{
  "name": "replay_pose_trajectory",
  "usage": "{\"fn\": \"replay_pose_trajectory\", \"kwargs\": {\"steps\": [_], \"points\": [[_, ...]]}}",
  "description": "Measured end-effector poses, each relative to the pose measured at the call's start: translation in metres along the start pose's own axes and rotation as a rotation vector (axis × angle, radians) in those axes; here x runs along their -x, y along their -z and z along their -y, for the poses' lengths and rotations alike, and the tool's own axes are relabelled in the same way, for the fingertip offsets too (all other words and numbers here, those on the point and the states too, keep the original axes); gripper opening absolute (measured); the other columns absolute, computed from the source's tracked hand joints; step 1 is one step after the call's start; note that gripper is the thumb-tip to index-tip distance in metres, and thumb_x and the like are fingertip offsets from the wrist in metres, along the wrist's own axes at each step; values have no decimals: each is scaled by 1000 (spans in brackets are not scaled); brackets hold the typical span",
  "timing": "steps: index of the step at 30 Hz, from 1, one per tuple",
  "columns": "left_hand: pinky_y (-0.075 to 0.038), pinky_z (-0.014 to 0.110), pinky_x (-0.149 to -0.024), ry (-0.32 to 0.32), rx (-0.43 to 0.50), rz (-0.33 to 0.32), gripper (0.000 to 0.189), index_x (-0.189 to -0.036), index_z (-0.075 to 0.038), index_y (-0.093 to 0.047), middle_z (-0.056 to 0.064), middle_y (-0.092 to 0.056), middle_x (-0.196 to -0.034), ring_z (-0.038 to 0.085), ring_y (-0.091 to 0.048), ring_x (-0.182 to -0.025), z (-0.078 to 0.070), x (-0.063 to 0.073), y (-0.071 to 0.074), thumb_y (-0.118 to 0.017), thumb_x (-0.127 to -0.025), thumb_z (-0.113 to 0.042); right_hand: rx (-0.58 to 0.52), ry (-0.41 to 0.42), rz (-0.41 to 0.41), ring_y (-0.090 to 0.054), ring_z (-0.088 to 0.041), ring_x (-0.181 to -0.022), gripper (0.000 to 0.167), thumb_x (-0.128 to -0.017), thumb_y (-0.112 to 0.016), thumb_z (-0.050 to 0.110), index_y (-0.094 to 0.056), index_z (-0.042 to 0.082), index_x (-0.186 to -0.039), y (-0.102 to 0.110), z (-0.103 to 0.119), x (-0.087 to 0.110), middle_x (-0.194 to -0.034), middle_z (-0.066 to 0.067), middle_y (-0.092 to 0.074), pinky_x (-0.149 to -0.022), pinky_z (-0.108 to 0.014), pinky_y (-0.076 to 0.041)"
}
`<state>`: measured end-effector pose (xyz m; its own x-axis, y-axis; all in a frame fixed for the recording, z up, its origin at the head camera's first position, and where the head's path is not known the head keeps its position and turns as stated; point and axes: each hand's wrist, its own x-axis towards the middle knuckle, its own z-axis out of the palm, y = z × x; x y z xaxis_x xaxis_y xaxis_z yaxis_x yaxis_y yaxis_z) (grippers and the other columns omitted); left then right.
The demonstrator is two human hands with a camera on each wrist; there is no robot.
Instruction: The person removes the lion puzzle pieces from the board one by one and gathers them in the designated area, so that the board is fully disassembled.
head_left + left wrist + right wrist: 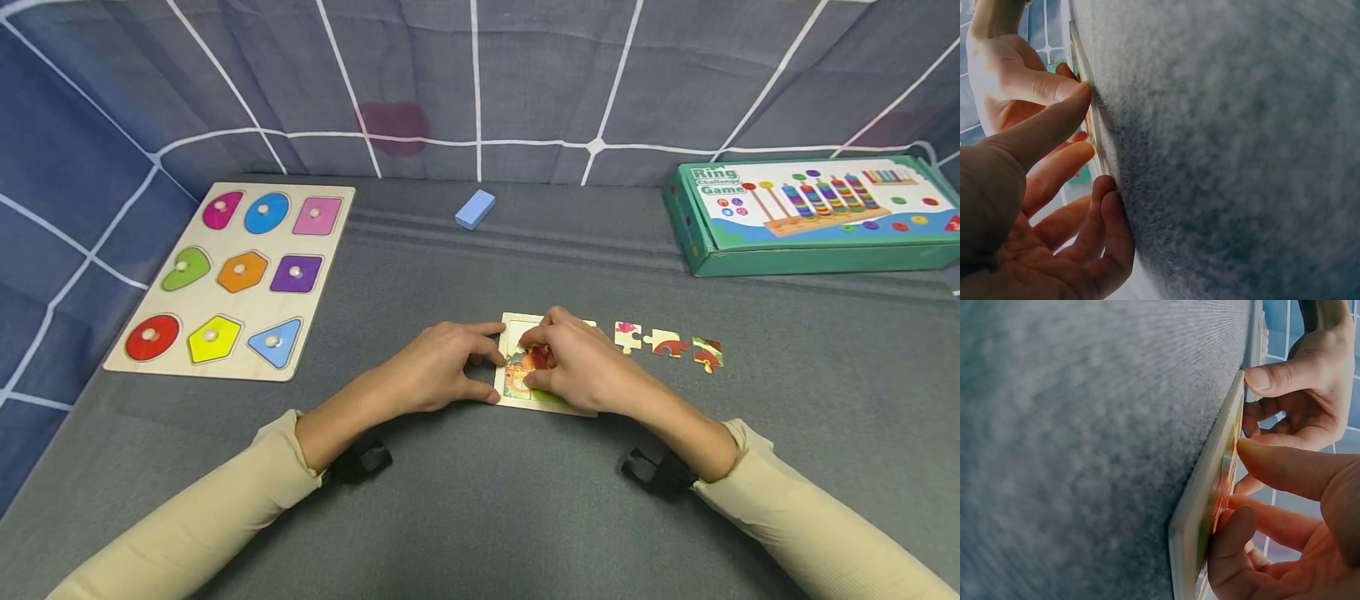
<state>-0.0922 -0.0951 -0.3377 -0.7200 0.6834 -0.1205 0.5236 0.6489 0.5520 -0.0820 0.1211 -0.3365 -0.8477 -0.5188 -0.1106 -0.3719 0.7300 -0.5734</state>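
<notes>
A small jigsaw puzzle board (547,405) with a pale wooden frame lies flat on the grey cloth, its picture orange, red and green. My left hand (438,367) touches its left edge, thumb near the lower corner and index finger near the upper one. Over the picture, my right hand (588,362) pinches a reddish puzzle piece (537,358) between thumb and fingers, low against the board; the hand covers much of the picture. To the right lie three loose pieces: a white-pink piece (627,336), a cream-red piece (666,342) and a green-red piece (707,353).
At the left lies a knob puzzle board (225,308) with several coloured shapes. A blue block (475,209) sits farther back. The green Ring Challenge Game box (817,254) stands at the back right, before a hanging grid-patterned cloth (540,75).
</notes>
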Motion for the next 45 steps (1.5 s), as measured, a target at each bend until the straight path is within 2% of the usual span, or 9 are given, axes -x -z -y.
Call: {"fn": "replay_pose_trajectory", "kwargs": {"steps": [4, 11, 18, 29, 36, 45], "points": [[-46, 40, -94, 1, 1, 0, 33, -104, -13, -75, 11, -52, -144, 25, -57, -121, 0, 0, 0, -87, -76, -26, -11, 4, -16, -49, -15, -74, 30, -81, -77, 11, -66, 6, -108, -1, -1, 0, -90, -3, -52, -65, -34, -41], [-49, 36, -85, -8, 4, 1, 32, -104, -14, -75, 11, -52, -144, 16, -63, -99, 2, 1, 0, -87, -77, -26, -42, -5, -21, -50, -16, -75, 31, -81, -78, 7, -66, 4, -109, -2, 0, 0, -89, -2, -54, -66, -34, -42], [-49, 35, -82, -16, -1, 3, 33, -105, -14, -75, 11, -52, -144, 13, -62, -91, 2, 1, 0, -86, -77, -27, -49, -15, -36, -53, -15, -76, 32, -79, -76, 6, -67, 2, -110, -3, 1, -1, -85, -2, -56, -70, -35, -44], [-48, 35, -82, -13, 1, 2, 33, -105, -14, -75, 11, -51, -144, 13, -60, -90, 2, 1, 0, -86, -77, -27, -20, -1, -79, -51, -15, -74, 22, -82, -75, 6, -69, 3, -103, -6, 2, -3, -83, -1, -57, -70, -36, -43], [-49, 35, -82, -11, 8, 1, 32, -105, -14, -75, 11, -51, -144, 13, -60, -90, 3, 2, 0, -86, -77, -26, 38, 41, -96, -52, -16, -73, 22, -85, -73, 9, -71, 2, -105, -7, 1, -3, -85, -2, -59, -69, -37, -43], [-48, 32, -80, -11, 17, 0, 33, -105, -13, -75, 9, -52, -144, 11, -59, -87, 3, 0, 0, -86, -77, -26, 15, 27, -102, -53, -17, -76, 19, -89, -72, 11, -71, 4, -107, -4, 0, 1, -88, -2, -61, -73, -41, -43]]}}
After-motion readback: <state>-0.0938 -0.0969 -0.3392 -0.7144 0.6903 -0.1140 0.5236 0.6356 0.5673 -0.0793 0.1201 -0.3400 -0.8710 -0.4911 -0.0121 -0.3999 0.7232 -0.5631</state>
